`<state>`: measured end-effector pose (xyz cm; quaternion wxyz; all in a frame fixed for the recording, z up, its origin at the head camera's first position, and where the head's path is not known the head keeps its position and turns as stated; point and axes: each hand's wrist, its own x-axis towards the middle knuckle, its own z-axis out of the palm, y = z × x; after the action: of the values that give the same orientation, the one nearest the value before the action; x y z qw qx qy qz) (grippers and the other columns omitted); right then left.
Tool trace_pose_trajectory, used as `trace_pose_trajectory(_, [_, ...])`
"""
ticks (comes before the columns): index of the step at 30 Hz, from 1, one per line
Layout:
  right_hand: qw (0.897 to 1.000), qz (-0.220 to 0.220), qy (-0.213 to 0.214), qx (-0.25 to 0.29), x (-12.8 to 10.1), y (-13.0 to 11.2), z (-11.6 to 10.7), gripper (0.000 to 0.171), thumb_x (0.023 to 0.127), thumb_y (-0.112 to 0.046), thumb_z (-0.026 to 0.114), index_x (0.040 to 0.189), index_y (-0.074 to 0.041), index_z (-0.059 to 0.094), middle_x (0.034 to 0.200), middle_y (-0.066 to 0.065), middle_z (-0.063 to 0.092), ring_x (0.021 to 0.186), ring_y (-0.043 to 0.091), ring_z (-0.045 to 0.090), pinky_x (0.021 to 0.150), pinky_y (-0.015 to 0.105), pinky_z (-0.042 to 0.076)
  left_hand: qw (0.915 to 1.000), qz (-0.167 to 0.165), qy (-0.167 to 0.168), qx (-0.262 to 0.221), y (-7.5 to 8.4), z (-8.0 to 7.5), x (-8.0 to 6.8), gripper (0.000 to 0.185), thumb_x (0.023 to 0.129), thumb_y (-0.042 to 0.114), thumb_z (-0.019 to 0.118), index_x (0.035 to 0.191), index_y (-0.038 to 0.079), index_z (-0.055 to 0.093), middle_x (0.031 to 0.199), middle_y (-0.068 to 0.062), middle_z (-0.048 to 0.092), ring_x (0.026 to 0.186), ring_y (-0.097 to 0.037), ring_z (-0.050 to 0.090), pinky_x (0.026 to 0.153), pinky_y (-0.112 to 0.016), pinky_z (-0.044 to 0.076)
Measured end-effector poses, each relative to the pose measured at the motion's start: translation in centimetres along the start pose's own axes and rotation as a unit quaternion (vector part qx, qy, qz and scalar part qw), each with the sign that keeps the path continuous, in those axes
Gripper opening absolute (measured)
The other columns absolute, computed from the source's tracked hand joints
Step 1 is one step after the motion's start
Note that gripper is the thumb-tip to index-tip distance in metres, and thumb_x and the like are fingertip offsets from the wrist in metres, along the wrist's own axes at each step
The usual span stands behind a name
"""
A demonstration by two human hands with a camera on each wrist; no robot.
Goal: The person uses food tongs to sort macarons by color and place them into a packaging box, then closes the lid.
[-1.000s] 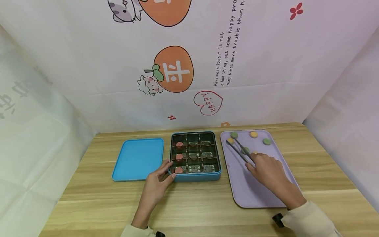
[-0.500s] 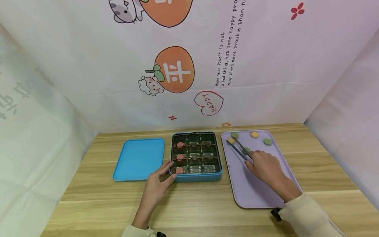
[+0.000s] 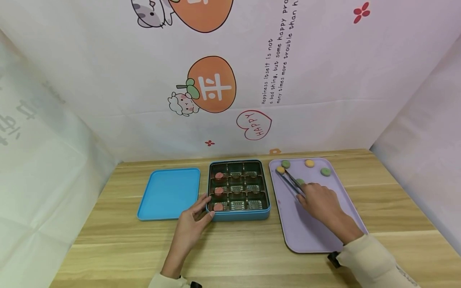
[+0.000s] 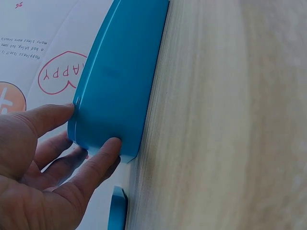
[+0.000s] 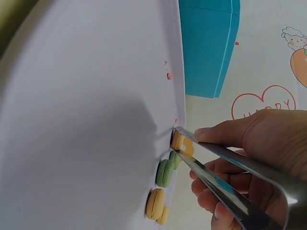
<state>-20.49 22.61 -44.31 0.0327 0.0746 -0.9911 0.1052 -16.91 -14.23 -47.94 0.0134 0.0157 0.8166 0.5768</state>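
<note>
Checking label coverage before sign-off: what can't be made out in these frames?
- Head view: macaron count on the lilac tray; the right hand covers some behind it.
- Head view: the tongs tips at the yellow macaron are too small to show whether they touch it.
- Right wrist view: the tongs' far end is cut by the frame edge.
- Left wrist view: the blue box shows only its outer wall; its inside is out of sight, and the left hand is cut by the frame edge.

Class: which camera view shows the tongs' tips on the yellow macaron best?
The right wrist view: the tongs fill the frame, tips either side of the yellow macaron. The head view shows them small and distant on the tray. The left wrist view shows neither.
</note>
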Motion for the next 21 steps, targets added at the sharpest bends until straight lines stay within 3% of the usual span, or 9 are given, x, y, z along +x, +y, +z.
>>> trace_pose_trajectory(10, [1.000,-0.001,-0.002,0.002,-0.4,-0.1,-0.1,0.025,0.097,-0.016,0.072,0.077,-0.008,0.060,0.070,0.006,0.059,0.058,0.022,0.053,0.044,0.037,0.042,1.0000,0.002,0.001,0.002,0.2,0.0,-0.1,0.050,0.099,0.012,0.073,0.148,0.006,0.060,0.166,-0.016,0.041,0.152,-0.038,0.041,0.113,-0.043,0.052])
trace_pose_trajectory(21, [0.999,-0.015,0.030,0.001,-1.5,-0.6,-0.5,0.016,0.095,-0.016,0.076,0.093,-0.001,0.070,0.076,0.010,0.066,0.056,0.023,0.055,0.043,0.037,0.044,0.9999,0.007,-0.003,-0.009,0.5,0.0,-0.3,0.050,0.099,0.011,0.073,0.147,0.005,0.060,0.166,-0.016,0.041,0.151,-0.038,0.042,0.113,-0.044,0.052])
